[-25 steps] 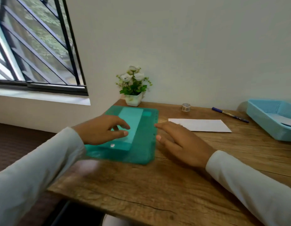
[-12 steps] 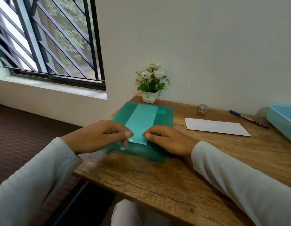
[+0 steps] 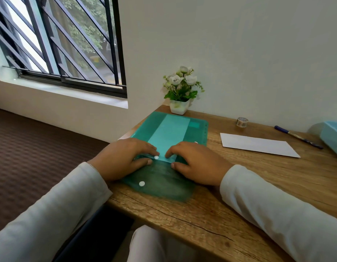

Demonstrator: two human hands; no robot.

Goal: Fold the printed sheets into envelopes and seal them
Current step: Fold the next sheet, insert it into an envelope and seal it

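Both hands lay on the green snap folder (image 3: 164,178) at the bench's (image 3: 258,186) left corner. The left hand (image 3: 124,157) and right hand (image 3: 194,163) pinched its flap, unfastened, apparently getting at the sheets inside; next came drawing one out. An envelope (image 3: 258,144) waited nearby.

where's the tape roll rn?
Head view, far right part of the desk: the tape roll stands by the wall, between the flower pot and the pen, behind the white envelope.
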